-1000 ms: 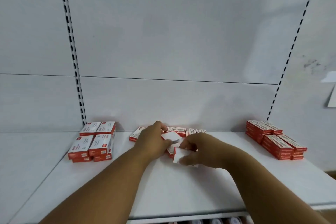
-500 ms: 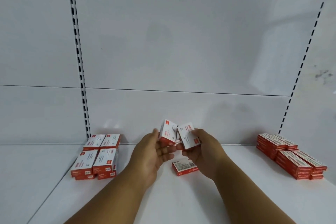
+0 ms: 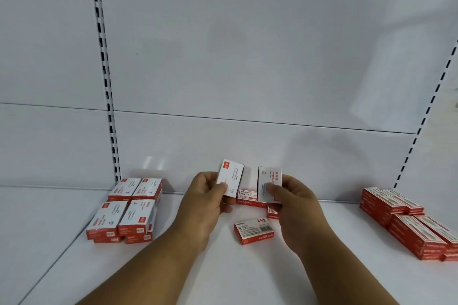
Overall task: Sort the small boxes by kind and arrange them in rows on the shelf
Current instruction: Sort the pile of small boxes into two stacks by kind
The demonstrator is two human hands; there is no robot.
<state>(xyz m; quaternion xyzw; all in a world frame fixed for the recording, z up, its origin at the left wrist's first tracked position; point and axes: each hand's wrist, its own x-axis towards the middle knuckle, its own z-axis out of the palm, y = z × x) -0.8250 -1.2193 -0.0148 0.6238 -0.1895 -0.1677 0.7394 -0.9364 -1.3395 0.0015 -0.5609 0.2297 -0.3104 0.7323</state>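
My left hand (image 3: pixel 207 202) holds a white paper-clip box (image 3: pixel 231 177) upright above the shelf, thumb across its face. My right hand (image 3: pixel 293 202) pinches a second paper-clip box (image 3: pixel 269 181) beside it, also upright. Below and between my hands lie loose red staple boxes: one flat in front (image 3: pixel 254 230), one behind (image 3: pixel 246 197) and one partly hidden by my right hand (image 3: pixel 272 213). Paper-clip boxes (image 3: pixel 126 210) sit stacked in rows at the left of the shelf. Red staple boxes (image 3: pixel 409 220) are stacked at the right.
The white shelf (image 3: pixel 247 280) has a white back panel (image 3: pixel 247 69) with slotted uprights at left (image 3: pixel 105 82) and right (image 3: pixel 421 121). A neighbouring shelf section (image 3: pixel 32 218) lies to the left.
My hands lifted two paper-clip boxes off the loose pile in the middle of the shelf and now hold them apart and upright. The camera view has tilted a little.
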